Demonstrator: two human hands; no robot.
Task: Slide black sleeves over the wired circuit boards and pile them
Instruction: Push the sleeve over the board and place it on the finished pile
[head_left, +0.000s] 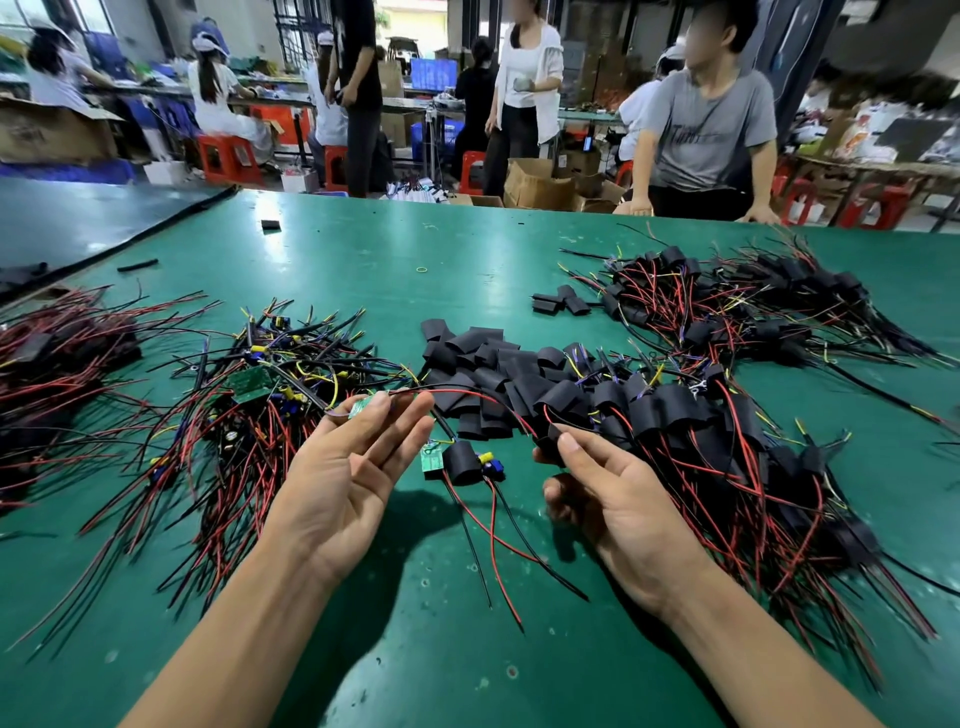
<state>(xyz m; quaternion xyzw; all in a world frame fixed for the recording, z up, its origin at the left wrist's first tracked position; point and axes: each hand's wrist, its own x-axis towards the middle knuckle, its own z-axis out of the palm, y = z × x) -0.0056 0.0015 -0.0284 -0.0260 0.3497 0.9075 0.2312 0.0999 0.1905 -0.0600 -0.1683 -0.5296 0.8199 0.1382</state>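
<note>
- Left hand (343, 478): palm up over the bench (415, 649), fingers nearly straight, thumb and fingertips pinching a small green circuit board (362, 406) at its edge.
- Right hand (608, 499): palm up, thumb and forefinger nipped on a black sleeve (548, 441); the other fingers are curled loosely below.
- Board and sleeve are apart, one at each hand's fingertips. The board's red wire (467, 393) arcs across the gap and reaches the sleeve.
- Between the hands, on the bench: one sleeved board (461, 462), green end poking out to the left, blue and yellow parts to the right, leads trailing toward the viewer.
- Beyond the gap between the hands: heap of empty sleeves (483, 358).
- Just beyond and to the right of the right hand: pile of sleeved boards (675, 415), red and black leads splayed out.
- Beyond the left hand: tangle of bare boards (260, 384) and wires.
</note>
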